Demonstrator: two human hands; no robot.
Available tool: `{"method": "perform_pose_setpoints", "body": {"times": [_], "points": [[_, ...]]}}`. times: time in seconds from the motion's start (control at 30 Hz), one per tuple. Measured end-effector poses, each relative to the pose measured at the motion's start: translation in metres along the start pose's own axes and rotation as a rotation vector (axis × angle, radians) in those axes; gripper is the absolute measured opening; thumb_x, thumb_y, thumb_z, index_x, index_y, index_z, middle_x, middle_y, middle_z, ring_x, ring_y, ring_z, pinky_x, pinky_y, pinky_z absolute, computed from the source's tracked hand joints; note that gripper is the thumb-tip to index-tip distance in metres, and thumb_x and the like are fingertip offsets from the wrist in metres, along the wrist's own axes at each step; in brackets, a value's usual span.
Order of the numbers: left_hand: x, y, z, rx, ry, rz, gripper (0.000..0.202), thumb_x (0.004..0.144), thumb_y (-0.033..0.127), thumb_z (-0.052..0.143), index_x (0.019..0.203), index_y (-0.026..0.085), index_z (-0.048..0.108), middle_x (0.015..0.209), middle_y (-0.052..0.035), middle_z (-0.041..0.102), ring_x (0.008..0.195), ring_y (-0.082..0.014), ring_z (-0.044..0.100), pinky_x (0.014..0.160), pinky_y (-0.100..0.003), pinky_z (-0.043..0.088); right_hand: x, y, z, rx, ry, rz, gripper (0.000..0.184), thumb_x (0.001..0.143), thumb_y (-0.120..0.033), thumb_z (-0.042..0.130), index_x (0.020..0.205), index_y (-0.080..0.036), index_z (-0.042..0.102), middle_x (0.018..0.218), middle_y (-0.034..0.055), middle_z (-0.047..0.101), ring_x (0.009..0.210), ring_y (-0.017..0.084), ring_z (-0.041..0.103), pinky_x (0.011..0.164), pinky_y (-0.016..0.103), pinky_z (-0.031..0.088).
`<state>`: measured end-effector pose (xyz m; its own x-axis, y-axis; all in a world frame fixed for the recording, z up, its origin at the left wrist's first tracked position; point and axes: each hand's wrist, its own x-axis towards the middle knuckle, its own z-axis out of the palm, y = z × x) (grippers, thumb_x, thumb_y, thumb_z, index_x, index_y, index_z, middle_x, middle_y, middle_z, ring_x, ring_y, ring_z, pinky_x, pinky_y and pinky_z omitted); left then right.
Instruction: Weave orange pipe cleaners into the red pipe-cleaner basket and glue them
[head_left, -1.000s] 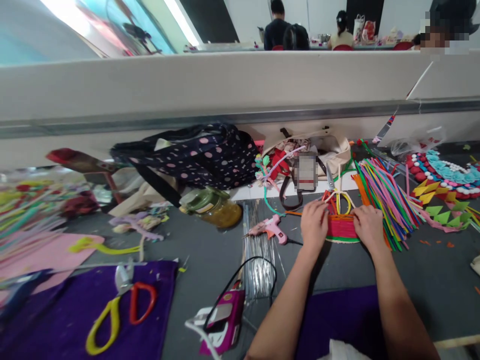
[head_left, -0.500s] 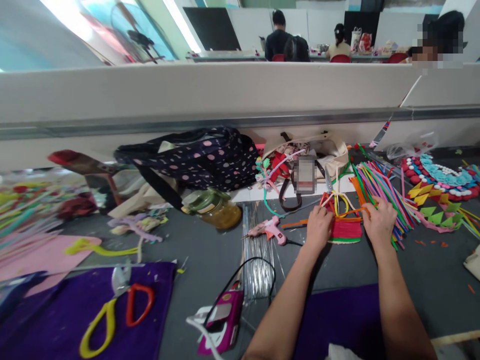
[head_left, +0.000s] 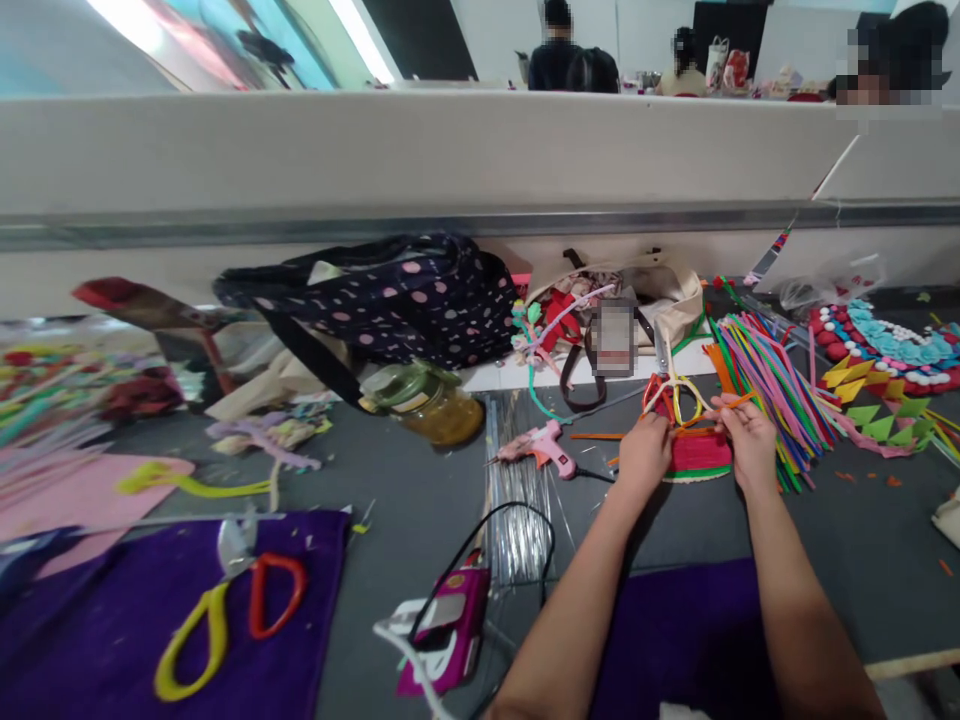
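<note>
My left hand (head_left: pixel 646 452) is closed at the left edge of a small red panel with a green lower rim (head_left: pixel 699 456). At its right edge my right hand (head_left: pixel 752 440) pinches an orange pipe cleaner (head_left: pixel 739 401), whose end sticks out past the fingertips. The orange strand runs along the panel's top edge between both hands, and the left fingers close on it too. More orange pipe cleaners (head_left: pixel 596 436) poke out left of my left hand. Just behind the panel are a cream-coloured strand (head_left: pixel 679 381) and scissors with red and yellow handles (head_left: pixel 660 392).
A pink glue gun (head_left: pixel 551 450) lies left of my hands, beside clear glue sticks (head_left: pixel 516 530). To the right is a bundle of colourful pipe cleaners (head_left: pixel 780 390). A glass jar (head_left: pixel 427 405), dark dotted bag (head_left: pixel 390 305) and large scissors (head_left: pixel 277 595) are further left.
My right fingers have lifted and drawn together on the orange pipe cleaner, its end now pointing up to the right. My left hand stays at the panel. The view has tilted slightly down.
</note>
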<state>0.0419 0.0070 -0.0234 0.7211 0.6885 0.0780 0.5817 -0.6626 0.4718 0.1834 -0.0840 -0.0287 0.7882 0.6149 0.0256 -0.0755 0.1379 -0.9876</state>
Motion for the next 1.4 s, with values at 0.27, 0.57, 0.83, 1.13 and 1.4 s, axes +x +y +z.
{"method": "perform_pose_setpoints", "body": {"times": [0.27, 0.57, 0.83, 1.13, 1.4], "points": [[0.002, -0.002, 0.004, -0.120, 0.025, -0.055, 0.013, 0.089, 0.023, 0.050, 0.082, 0.020, 0.061, 0.091, -0.0050, 0.064, 0.083, -0.0184, 0.061, 0.070, -0.028, 0.042, -0.010, 0.006, 0.008, -0.788, -0.132, -0.260, 0.026, 0.086, -0.037, 0.052, 0.093, -0.022, 0.071, 0.099, 0.0085, 0.073, 0.093, 0.025, 0.067, 0.086, 0.039, 0.050], [0.004, -0.002, 0.010, -0.401, 0.024, -0.133, 0.017, 0.084, 0.026, 0.053, 0.076, 0.018, 0.065, 0.072, -0.0024, 0.063, 0.070, -0.0161, 0.059, 0.064, -0.025, 0.040, -0.019, 0.008, 0.026, -0.851, -0.276, -0.399, 0.028, 0.089, -0.023, 0.043, 0.100, -0.020, 0.068, 0.100, 0.0088, 0.071, 0.095, 0.023, 0.064, 0.087, 0.036, 0.048], [0.010, -0.016, 0.012, -1.032, -0.137, -0.273, 0.020, 0.080, 0.014, 0.044, 0.091, 0.015, 0.061, 0.062, 0.0009, 0.062, 0.052, -0.0115, 0.058, 0.055, -0.023, 0.046, -0.013, 0.001, 0.010, -1.012, -0.267, -0.388, 0.010, 0.084, -0.022, 0.051, 0.088, -0.021, 0.060, 0.088, 0.0058, 0.065, 0.085, 0.021, 0.060, 0.074, 0.031, 0.045], [0.006, -0.009, 0.006, -1.350, -0.123, -0.264, 0.016, 0.073, 0.012, 0.060, 0.089, 0.013, 0.059, 0.073, -0.0024, 0.065, 0.058, -0.0096, 0.063, 0.056, -0.022, 0.053, -0.014, 0.010, 0.015, -1.058, -0.411, -0.436, 0.022, 0.083, -0.018, 0.048, 0.102, -0.020, 0.059, 0.099, 0.0081, 0.065, 0.096, 0.024, 0.057, 0.083, 0.035, 0.044], [0.014, -0.008, 0.024, -1.277, 0.128, -0.364, 0.038, 0.069, 0.014, 0.067, 0.104, 0.017, 0.053, 0.086, -0.0002, 0.063, 0.054, -0.0055, 0.057, 0.044, -0.015, 0.045, -0.016, 0.004, 0.016, -0.929, -0.362, -0.375, 0.017, 0.086, -0.024, 0.046, 0.088, -0.022, 0.063, 0.090, 0.0050, 0.067, 0.086, 0.020, 0.061, 0.076, 0.031, 0.045]]}}
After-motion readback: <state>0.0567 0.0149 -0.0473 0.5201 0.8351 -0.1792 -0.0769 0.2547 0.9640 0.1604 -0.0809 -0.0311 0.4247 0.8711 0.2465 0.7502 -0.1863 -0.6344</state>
